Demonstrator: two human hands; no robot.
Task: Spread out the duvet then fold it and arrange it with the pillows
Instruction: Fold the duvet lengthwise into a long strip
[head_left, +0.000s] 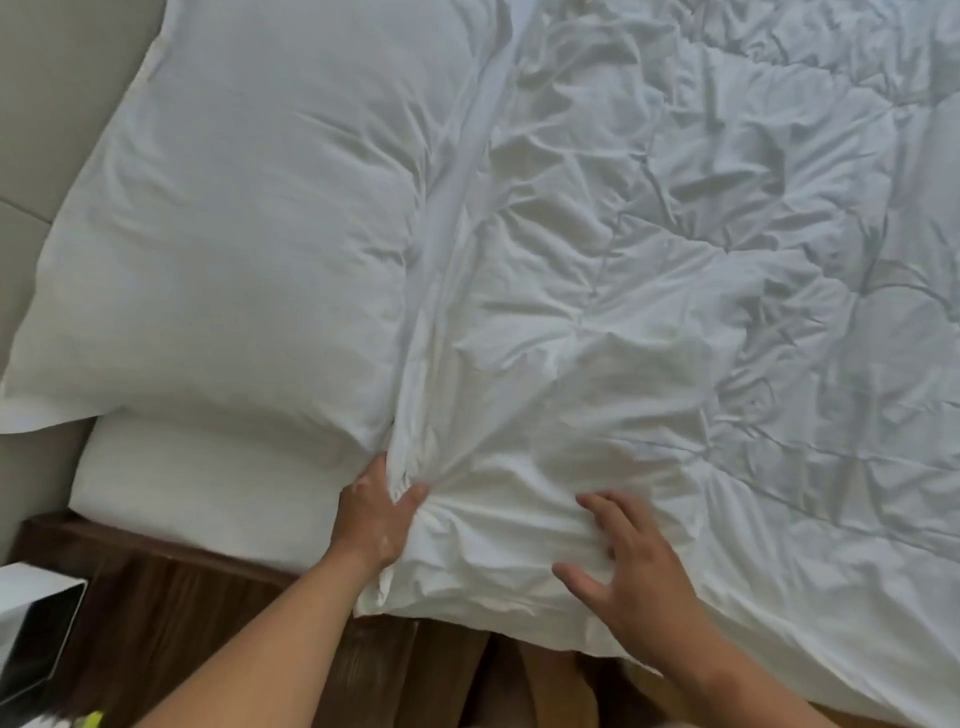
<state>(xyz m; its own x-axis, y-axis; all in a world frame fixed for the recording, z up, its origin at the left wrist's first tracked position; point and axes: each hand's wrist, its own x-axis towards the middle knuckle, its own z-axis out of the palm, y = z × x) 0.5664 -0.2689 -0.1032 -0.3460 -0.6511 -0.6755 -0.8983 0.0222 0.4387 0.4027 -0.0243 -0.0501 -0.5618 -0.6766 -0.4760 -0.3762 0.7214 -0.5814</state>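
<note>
Beside the pillow (234, 234), left hand (376, 512) clutches the duvet (675, 312), fingertips hidden in folds; right hand (636, 571) presses flat

Soft, diffuse, cool light, moderately bright. The white duvet (649, 312) carries gentle grey shadows in its creases and a dim patch at centre frame. Focus is slightly soft throughout; wide-angle distortion bends lines near the left edge.

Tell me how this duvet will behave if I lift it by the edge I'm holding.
Probably floppy: the duvet bunches into folds where the left hand grips it. Likely light for its bulk, being puffy and quilted. Spread so wide, the rest would likely sag and trail.
</note>
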